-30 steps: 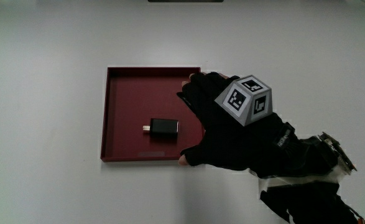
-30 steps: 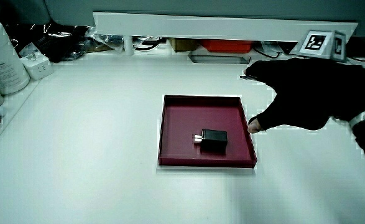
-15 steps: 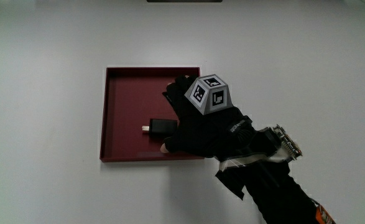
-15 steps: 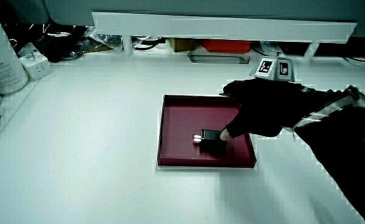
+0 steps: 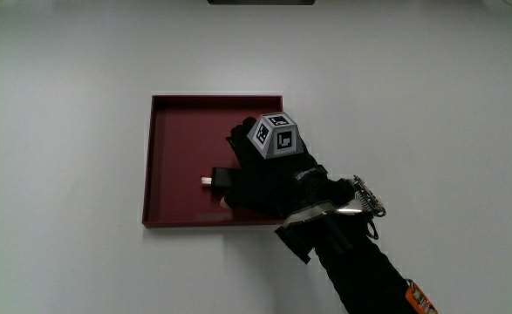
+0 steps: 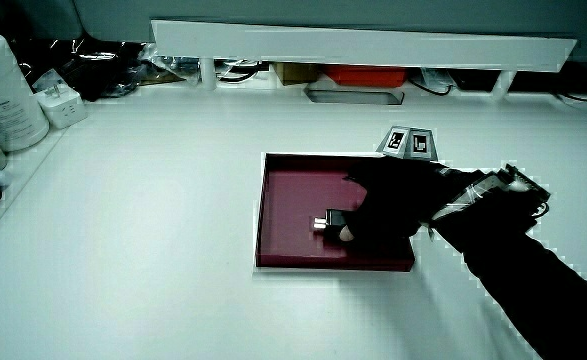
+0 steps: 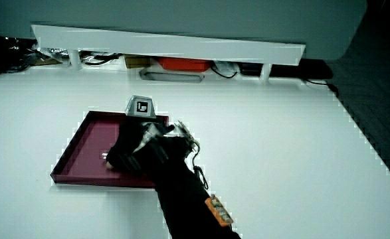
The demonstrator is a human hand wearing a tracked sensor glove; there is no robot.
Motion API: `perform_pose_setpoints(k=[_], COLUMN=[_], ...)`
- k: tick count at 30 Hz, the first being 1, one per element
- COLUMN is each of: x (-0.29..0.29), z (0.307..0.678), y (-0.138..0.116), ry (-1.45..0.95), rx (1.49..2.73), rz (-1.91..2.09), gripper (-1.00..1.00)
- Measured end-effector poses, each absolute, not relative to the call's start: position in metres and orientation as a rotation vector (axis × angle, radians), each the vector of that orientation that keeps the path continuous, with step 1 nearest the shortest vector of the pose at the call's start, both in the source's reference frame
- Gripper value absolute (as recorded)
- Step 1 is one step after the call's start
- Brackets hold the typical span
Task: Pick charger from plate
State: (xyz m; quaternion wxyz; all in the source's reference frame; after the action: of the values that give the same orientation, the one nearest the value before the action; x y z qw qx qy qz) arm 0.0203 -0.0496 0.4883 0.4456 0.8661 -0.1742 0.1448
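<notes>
A square dark red plate [image 5: 173,139] lies on the white table, seen in both side views [image 6: 293,185] [image 7: 82,143]. A small black charger [image 5: 218,180] rests flat in it, metal prongs pointing away from the hand. The gloved hand [image 5: 249,179] lies over the charger and covers most of it, fingers curled around its body. In a side view the thumb presses the charger [image 6: 329,218] on its side nearer the person. The hand [image 6: 383,205] [image 7: 138,149] carries the patterned cube [image 5: 273,137] on its back. The forearm crosses the plate's corner nearest the person.
A low white partition [image 6: 363,45] runs along the table's far edge, with a red item [image 6: 365,73] and a grey tray [image 6: 355,95] under it. A white cylindrical container [image 6: 3,90] and a white plug adapter [image 6: 55,105] stand by a table edge.
The hand moved from beside the plate to over it, then lowered onto the charger and curled its fingers around it. The charger stays in the same spot on the plate.
</notes>
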Motion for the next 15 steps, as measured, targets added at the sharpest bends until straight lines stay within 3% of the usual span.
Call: perform_pose_setpoints(k=[15], x=[0.015], z=[0.508], y=[-0.045], ry=[-0.435], rx=[2.137], rz=[0.364], gripper=[0.04])
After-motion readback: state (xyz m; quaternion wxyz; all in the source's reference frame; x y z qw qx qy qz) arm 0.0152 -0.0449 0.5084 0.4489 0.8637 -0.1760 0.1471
